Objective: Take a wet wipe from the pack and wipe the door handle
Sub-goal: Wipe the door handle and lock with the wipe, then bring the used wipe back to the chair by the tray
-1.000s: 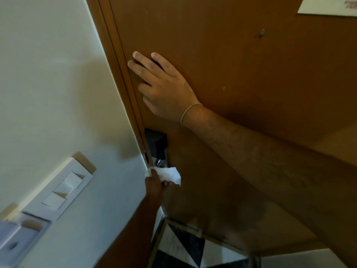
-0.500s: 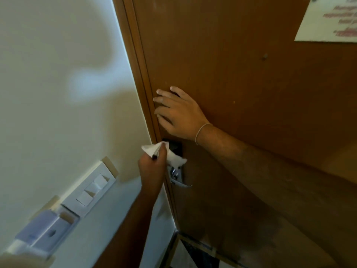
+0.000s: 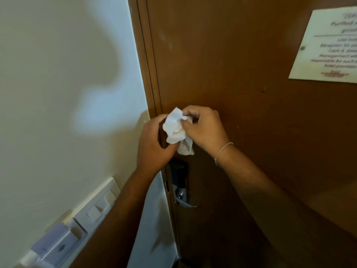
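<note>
Wet wipe (image 3: pixel 176 132), white and crumpled, is held up in front of a brown wooden door (image 3: pixel 231 74), close to its left edge, by 2 bare hands. Left hand (image 3: pixel 152 144) comes up from below and pinches the wipe's lower left part between thumb and fingers. Right hand (image 3: pixel 204 128), with a thin bracelet (image 3: pixel 223 151) at the wrist, grips the wipe's upper right part with bent fingers. Below the hands, apart from the wipe, sits the door handle (image 3: pixel 182 198): a silver lever under a dark lock plate (image 3: pixel 177 171). A printed notice (image 3: pixel 328 47) is fixed to the door at upper right. On the pale wall (image 3: pixel 58 74) to the left, a switch panel (image 3: pixel 98 207) shows at lower left.
</note>
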